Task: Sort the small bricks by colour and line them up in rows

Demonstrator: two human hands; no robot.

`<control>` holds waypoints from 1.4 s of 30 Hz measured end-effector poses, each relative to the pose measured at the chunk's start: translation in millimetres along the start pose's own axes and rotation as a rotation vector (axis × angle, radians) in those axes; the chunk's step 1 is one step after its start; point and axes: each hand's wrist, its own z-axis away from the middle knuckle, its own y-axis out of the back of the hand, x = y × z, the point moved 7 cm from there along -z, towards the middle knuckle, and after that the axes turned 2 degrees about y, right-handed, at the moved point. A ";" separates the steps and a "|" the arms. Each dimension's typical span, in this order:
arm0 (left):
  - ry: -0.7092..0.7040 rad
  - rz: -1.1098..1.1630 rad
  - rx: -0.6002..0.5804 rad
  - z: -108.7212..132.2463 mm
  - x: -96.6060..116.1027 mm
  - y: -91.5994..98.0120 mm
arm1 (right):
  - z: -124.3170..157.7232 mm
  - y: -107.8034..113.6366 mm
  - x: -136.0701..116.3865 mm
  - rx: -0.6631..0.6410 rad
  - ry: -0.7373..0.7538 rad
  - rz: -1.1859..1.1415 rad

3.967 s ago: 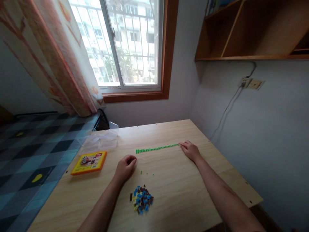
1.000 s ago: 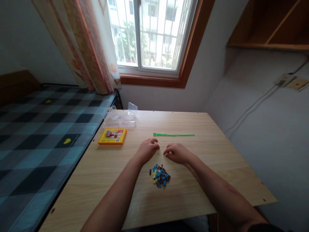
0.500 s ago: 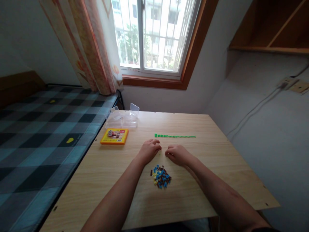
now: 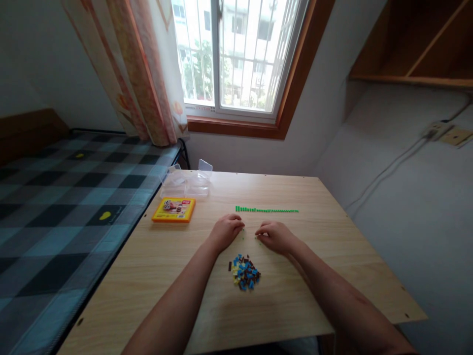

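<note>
My left hand (image 4: 226, 230) rests on the wooden table (image 4: 155, 276) with its fingers curled under; what they hold is hidden. My right hand (image 4: 275, 235) lies a short gap to its right, fingertips pinched down at a tiny green piece (image 4: 257, 238) on the table. Another tiny green piece (image 4: 243, 237) lies between the hands. A straight row of small green bricks (image 4: 266, 210) runs across the table just beyond both hands. A small heap of blue, brown and yellow bricks (image 4: 244, 272) lies just in front of them.
A yellow box (image 4: 173, 209) lies at the table's left side, with a clear plastic container (image 4: 185, 183) behind it. A bed with a checked cover (image 4: 59, 207) adjoins the table on the left. A window and wall stand behind, a wooden shelf at upper right.
Four seconds ago my right hand was at the right end of the green row and my left hand was apart; both have come together between the row and the heap. Over the last second they barely moved.
</note>
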 end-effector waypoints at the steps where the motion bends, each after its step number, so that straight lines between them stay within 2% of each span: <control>1: 0.004 0.020 0.005 -0.2 -1.2 0.0 | -0.9 -1.0 -0.6 -0.002 0.001 -0.010; 7: 0.023 0.106 0.010 -0.5 -4.1 1.6 | -5.6 -4.7 -5.5 -0.015 0.007 -0.023; 10: 0.048 0.177 0.010 0.2 -6.0 4.2 | -0.9 5.8 11.2 0.037 -0.036 -0.042; 13: 0.085 0.237 0.016 0.5 -8.6 7.5 | 15.5 30.4 55.0 0.150 -0.161 -0.053; 19: 0.186 0.300 0.031 -0.5 -17.0 15.3 | 76.2 84.5 170.9 0.308 -0.480 0.097; 23: 0.260 0.304 0.048 -1.4 -27.0 20.3 | 97.7 97.9 214.2 0.368 -0.600 0.148; 26: 0.277 0.323 0.058 -2.3 -30.8 21.9 | 89.8 93.8 224.7 0.378 -0.600 0.141; 31: 0.291 0.299 0.047 -3.8 -29.3 23.1 | 68.6 80.7 223.3 0.391 -0.532 0.083; 42: 0.308 0.251 0.028 -5.6 -22.3 25.8 | 63.7 75.3 215.4 0.382 -0.408 0.001</control>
